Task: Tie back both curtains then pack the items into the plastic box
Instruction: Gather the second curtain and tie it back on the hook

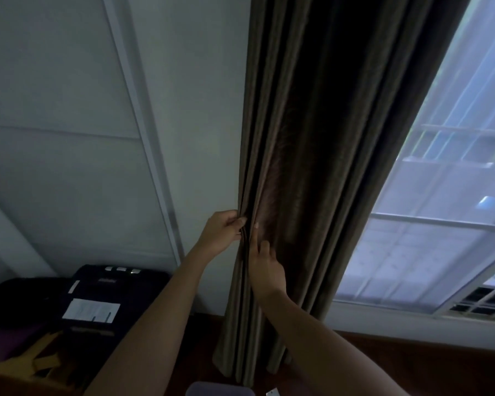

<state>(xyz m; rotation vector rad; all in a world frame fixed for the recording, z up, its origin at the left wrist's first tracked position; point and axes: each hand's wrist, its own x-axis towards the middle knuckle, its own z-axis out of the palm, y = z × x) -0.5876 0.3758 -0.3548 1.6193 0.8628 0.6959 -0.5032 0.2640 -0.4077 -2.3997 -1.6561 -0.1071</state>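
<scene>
A dark brown curtain point(312, 138) hangs gathered in folds from the top of the view down to the floor, beside a white wall. My left hand point(222, 232) pinches the curtain's left edge folds at about waist height. My right hand point(265, 267) presses against the folds just to the right and below, fingers pointing up, gripping the fabric. A thin dark strip runs down between my hands; I cannot tell if it is a tie-back. A pale plastic box point(219, 389) shows partly at the bottom edge.
A window point(440, 224) with a sheer white curtain is on the right. A dark suitcase point(106, 298) with a white label stands at the lower left against the wall. Dark wooden floor point(412, 364) lies below the window.
</scene>
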